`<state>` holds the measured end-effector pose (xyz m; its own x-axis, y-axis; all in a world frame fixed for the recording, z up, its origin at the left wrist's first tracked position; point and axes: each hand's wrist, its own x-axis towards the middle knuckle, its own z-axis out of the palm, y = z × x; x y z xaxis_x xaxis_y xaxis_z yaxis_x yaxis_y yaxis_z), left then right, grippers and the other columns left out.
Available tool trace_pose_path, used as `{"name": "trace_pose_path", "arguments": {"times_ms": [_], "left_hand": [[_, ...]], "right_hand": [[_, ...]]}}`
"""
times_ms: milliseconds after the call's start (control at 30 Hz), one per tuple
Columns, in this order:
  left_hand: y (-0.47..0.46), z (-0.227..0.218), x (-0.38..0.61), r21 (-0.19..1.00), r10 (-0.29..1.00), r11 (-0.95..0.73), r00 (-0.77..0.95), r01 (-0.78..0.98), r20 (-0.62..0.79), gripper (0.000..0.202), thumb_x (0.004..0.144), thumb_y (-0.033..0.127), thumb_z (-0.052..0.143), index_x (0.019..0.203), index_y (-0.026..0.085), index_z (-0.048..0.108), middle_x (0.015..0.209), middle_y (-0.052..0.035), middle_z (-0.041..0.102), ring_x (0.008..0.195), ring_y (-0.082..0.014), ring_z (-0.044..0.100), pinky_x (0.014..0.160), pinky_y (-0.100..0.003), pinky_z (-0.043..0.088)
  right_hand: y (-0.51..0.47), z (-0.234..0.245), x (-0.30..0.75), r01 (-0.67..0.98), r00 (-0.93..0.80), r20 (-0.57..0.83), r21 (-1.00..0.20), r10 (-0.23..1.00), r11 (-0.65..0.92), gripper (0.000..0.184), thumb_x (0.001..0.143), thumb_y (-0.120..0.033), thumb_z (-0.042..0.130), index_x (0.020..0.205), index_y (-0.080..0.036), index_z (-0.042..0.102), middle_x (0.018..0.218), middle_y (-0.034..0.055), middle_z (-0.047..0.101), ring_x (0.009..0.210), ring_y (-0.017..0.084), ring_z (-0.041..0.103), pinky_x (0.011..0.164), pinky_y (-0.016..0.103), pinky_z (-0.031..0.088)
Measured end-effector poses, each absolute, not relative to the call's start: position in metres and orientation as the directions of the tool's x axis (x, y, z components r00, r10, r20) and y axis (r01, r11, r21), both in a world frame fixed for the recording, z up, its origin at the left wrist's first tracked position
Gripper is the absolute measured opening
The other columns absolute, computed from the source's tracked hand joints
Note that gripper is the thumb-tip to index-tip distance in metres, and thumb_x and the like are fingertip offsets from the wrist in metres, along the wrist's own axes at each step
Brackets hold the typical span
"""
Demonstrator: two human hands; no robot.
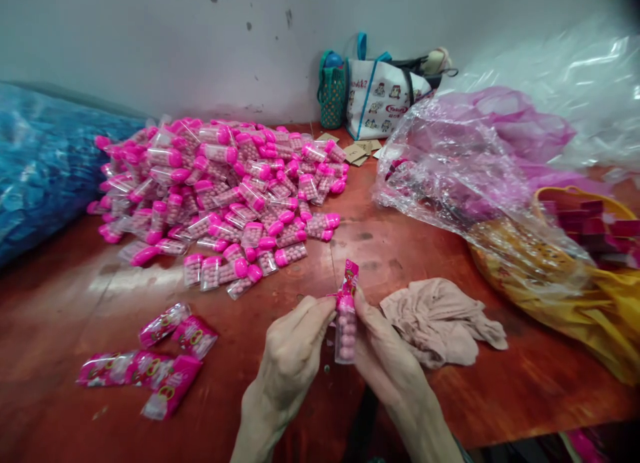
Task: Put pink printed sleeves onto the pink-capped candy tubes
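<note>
In front of me is a small clear candy bottle (345, 339) with a pink cap and pink candy balls inside, its cap end pointing away from me. My right hand (385, 346) grips the bottle from the right side. A pink printed wrapper (350, 276) stands up beyond the cap. My left hand (295, 343) is closed, thumb and fingers pinching at the wrapper's lower edge by the cap; the fingertips partly hide each other. Left of my hands lie several candy bottles in pink printed wrappers (173, 386).
A large heap of unwrapped candy bottles (225, 196) covers the table's back left, beside a blue plastic bag (45, 169). A crumpled cloth (445, 323) lies right, near a yellow basket (520, 249) and clear plastic (450, 163). A white tote bag (385, 99) stands against the wall.
</note>
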<state>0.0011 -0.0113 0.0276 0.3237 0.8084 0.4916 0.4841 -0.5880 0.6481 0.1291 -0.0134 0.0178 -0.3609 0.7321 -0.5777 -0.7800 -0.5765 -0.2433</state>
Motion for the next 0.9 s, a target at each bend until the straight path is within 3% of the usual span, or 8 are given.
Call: {"name": "trace_pose_path", "arguments": {"times_ms": [333, 533, 667, 767, 900], "left_hand": [[-0.003, 0.031, -0.005, 0.602, 0.790, -0.612, 0.412, 0.513, 0.454, 0.016, 0.080, 0.002, 0.049, 0.090, 0.010, 0.058, 0.069, -0.0055, 0.057, 0.060, -0.0125, 0.053, 0.055, -0.023, 0.045], [-0.006, 0.027, -0.003, 0.624, 0.836, -0.549, 0.360, 0.556, 0.414, 0.010, 0.081, 0.006, 0.050, 0.082, 0.009, 0.060, 0.062, -0.0030, 0.054, 0.054, -0.0110, 0.050, 0.049, -0.023, 0.042], [-0.010, 0.021, -0.003, 0.660, 0.829, -0.554, 0.261, 0.508, 0.496, 0.022, 0.079, 0.000, 0.052, 0.096, 0.009, 0.061, 0.079, -0.0078, 0.065, 0.071, -0.0127, 0.060, 0.064, -0.023, 0.049], [-0.010, 0.017, -0.005, 0.622, 0.783, -0.616, 0.286, 0.483, 0.552, 0.033, 0.077, -0.004, 0.052, 0.104, 0.011, 0.060, 0.094, -0.0114, 0.067, 0.089, -0.0158, 0.062, 0.079, -0.026, 0.050], [-0.009, 0.013, -0.009, 0.544, 0.726, -0.679, 0.345, 0.493, 0.595, 0.035, 0.077, -0.005, 0.050, 0.107, 0.010, 0.058, 0.097, -0.0143, 0.067, 0.094, -0.0184, 0.061, 0.082, -0.030, 0.051]], "right_hand": [[-0.018, 0.016, 0.121, -0.780, -0.246, -0.574, -0.362, 0.781, -0.511, 0.034, 0.064, -0.041, 0.074, 0.061, -0.011, 0.060, 0.055, -0.0024, 0.051, 0.046, 0.004, 0.040, 0.040, 0.013, 0.033], [-0.017, 0.016, 0.119, -0.787, -0.235, -0.617, -0.333, 0.751, -0.520, 0.034, 0.062, -0.040, 0.076, 0.062, -0.010, 0.060, 0.052, -0.0047, 0.047, 0.042, 0.001, 0.036, 0.036, 0.010, 0.029], [-0.015, 0.014, 0.121, -0.775, -0.250, -0.594, -0.351, 0.765, -0.526, 0.034, 0.066, -0.041, 0.073, 0.061, -0.010, 0.059, 0.053, -0.0034, 0.048, 0.044, 0.002, 0.038, 0.038, 0.011, 0.031], [-0.014, 0.011, 0.120, -0.769, -0.237, -0.589, -0.372, 0.772, -0.520, 0.033, 0.068, -0.040, 0.072, 0.061, -0.011, 0.058, 0.054, -0.0028, 0.050, 0.045, 0.003, 0.039, 0.038, 0.012, 0.031], [-0.012, 0.008, 0.118, -0.773, -0.199, -0.590, -0.395, 0.782, -0.496, 0.030, 0.069, -0.037, 0.072, 0.064, -0.011, 0.058, 0.053, -0.0036, 0.050, 0.044, 0.002, 0.039, 0.039, 0.012, 0.032]]}}
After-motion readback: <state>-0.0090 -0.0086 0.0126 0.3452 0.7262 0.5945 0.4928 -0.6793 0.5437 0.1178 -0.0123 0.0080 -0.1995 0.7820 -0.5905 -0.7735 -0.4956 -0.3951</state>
